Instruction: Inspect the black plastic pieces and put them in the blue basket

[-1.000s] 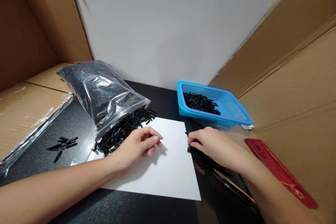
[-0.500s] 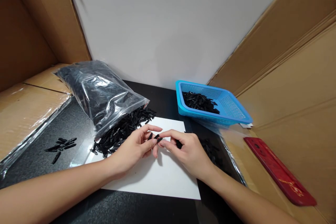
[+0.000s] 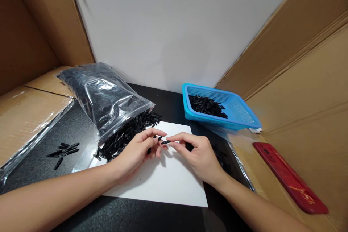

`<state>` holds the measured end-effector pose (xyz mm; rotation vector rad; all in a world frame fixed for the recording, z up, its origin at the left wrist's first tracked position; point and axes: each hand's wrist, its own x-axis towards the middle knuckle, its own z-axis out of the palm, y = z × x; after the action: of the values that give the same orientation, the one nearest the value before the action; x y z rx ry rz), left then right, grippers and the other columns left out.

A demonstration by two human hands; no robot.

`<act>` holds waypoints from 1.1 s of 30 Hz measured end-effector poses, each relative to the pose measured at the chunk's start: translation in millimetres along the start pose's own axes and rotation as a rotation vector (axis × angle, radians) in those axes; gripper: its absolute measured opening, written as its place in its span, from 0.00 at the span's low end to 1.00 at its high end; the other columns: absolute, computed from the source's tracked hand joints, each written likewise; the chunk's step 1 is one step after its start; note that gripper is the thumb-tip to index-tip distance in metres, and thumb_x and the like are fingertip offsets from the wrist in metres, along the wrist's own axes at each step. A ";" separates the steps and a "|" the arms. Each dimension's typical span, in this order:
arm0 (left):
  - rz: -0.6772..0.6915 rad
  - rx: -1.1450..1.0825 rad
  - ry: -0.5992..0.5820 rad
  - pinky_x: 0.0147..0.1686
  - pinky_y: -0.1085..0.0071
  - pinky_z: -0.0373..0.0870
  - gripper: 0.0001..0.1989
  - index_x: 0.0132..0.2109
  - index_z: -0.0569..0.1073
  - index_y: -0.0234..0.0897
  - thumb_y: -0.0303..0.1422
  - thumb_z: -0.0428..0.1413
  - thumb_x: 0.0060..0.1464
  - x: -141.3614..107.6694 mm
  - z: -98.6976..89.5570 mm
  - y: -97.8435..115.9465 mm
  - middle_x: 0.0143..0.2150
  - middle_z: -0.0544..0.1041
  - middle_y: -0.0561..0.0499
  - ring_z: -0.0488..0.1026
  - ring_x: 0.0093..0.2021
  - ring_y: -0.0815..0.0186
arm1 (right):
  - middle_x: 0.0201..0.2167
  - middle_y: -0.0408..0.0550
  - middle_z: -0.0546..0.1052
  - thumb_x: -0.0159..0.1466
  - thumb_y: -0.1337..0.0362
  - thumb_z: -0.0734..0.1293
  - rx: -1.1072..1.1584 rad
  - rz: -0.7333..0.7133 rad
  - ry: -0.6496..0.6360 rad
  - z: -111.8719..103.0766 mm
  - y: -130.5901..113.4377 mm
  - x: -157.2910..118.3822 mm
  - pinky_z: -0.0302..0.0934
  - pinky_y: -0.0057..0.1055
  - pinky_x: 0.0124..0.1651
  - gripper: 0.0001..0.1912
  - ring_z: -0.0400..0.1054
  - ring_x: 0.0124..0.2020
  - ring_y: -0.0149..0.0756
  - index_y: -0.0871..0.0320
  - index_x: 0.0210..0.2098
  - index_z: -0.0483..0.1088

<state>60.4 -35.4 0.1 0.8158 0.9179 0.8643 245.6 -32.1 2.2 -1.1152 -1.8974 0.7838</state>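
Over the white sheet both hands are close together. My left hand has its fingers curled around small black pieces, one of them showing near the thumb tip. Between thumb and index finger, my right hand pinches a slim black piece, and more black shows inside its curled fingers. A pile of the same black pieces lies to the left of my left hand, partly under the mouth of a clear plastic bag filled with dark pieces.
At the back right, a blue basket holds many black pieces. Several loose pieces lie at the left, others beyond my right wrist. A red object rests on cardboard at the right. Cardboard walls flank a white back panel.
My hands have drawn slightly apart. The black piece in my right fingertips now shows clear of my left hand, whose fingers have curled in more.
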 end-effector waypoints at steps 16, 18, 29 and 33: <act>0.023 0.214 -0.072 0.23 0.75 0.50 0.12 0.31 0.73 0.33 0.39 0.62 0.52 -1.8 -0.3 2.0 0.26 0.75 0.54 0.58 0.21 0.75 | 0.27 0.46 0.81 0.65 0.70 0.65 -0.283 -0.326 0.105 2.9 0.7 -9.1 0.64 0.26 0.28 0.07 0.69 0.21 0.30 0.57 0.37 0.77; 0.057 0.238 -0.068 0.23 0.75 0.51 0.12 0.32 0.73 0.33 0.39 0.62 0.52 -1.9 0.2 1.7 0.26 0.74 0.54 0.59 0.21 0.75 | 0.28 0.46 0.82 0.65 0.72 0.64 -0.321 -0.386 0.098 3.9 0.1 -9.1 0.65 0.26 0.29 0.08 0.71 0.22 0.31 0.58 0.37 0.76; 0.198 0.432 -0.005 0.26 0.74 0.57 0.05 0.32 0.73 0.35 0.32 0.57 0.53 -4.0 3.4 -0.7 0.25 0.72 0.56 0.61 0.24 0.72 | 0.23 0.45 0.79 0.66 0.73 0.62 -0.424 -0.411 0.111 9.0 -1.0 -8.9 0.61 0.25 0.27 0.10 0.70 0.22 0.30 0.59 0.33 0.74; 0.258 0.551 0.020 0.31 0.73 0.59 0.05 0.30 0.72 0.36 0.30 0.56 0.53 -4.7 3.7 -2.6 0.26 0.72 0.55 0.64 0.28 0.69 | 0.24 0.46 0.79 0.67 0.72 0.60 -0.532 -0.425 0.055 10.8 0.7 -9.9 0.61 0.27 0.29 0.11 0.71 0.23 0.32 0.59 0.33 0.73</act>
<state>62.7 -41.5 0.8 1.4265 1.1030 0.8500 239.7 -42.0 -7.0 -0.9599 -2.2536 0.0064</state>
